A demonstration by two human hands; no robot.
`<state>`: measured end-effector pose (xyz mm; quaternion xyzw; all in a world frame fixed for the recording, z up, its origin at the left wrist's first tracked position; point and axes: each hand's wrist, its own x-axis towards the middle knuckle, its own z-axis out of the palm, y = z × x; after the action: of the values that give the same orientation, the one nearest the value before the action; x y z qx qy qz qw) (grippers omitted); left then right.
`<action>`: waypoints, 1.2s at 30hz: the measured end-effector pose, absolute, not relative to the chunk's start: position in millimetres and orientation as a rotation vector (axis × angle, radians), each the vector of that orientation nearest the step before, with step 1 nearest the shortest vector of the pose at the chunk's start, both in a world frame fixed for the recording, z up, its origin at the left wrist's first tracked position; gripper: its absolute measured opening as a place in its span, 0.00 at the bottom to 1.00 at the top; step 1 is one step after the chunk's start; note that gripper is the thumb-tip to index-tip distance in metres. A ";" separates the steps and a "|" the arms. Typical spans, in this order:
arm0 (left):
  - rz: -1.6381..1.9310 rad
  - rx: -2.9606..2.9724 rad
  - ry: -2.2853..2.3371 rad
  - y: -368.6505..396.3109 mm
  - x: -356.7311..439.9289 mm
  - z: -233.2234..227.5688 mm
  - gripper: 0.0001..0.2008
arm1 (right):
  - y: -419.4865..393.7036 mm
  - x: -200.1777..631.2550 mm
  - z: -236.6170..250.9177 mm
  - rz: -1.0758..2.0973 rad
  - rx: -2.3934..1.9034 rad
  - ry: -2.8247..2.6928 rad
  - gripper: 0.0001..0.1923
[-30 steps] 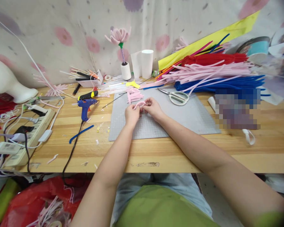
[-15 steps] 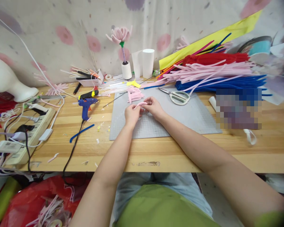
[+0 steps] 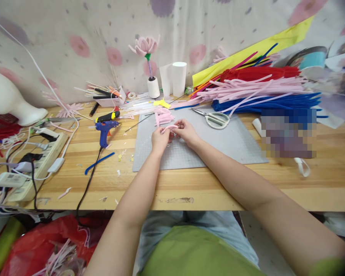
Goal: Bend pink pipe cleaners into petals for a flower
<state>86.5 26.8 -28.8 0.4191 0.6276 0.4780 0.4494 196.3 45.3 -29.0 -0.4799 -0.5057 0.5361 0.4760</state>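
Pink strip (image 3: pixel 170 128) straightened somewhat (mat (image 3: pixel 232 145) spreads rightward).

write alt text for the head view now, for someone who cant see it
A person's left hand and right hand hold a curved pink pipe cleaner over a grey mat on a wooden table. Scissors lie on the mat; a blue glue gun lies to its left.

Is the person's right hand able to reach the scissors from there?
Probably yes: the scissors lie close by on the grey mat, with only bare mat between them and the right hand. It seems to be pinching the pink strip, though, so would likely need to let go first.
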 end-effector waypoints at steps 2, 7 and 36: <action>1.136 1.072 1.504 25.3 83.6 -26.7 0.09 | 46.3 198.0 -30.4 1.278 -1.145 -1.244 0.10; 1.146 1.209 1.582 21.9 77.5 -25.9 0.11 | 49.3 200.4 -34.0 1.242 -1.115 -1.285 0.11; 1.174 1.196 1.621 28.3 83.1 -34.5 0.09 | 56.2 194.5 -41.8 1.167 -1.153 -1.347 0.11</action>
<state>83.1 28.3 -34.5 0.4716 0.6391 0.4626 0.3938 194.5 56.2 -41.8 -0.4741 -0.5540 0.4801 0.4877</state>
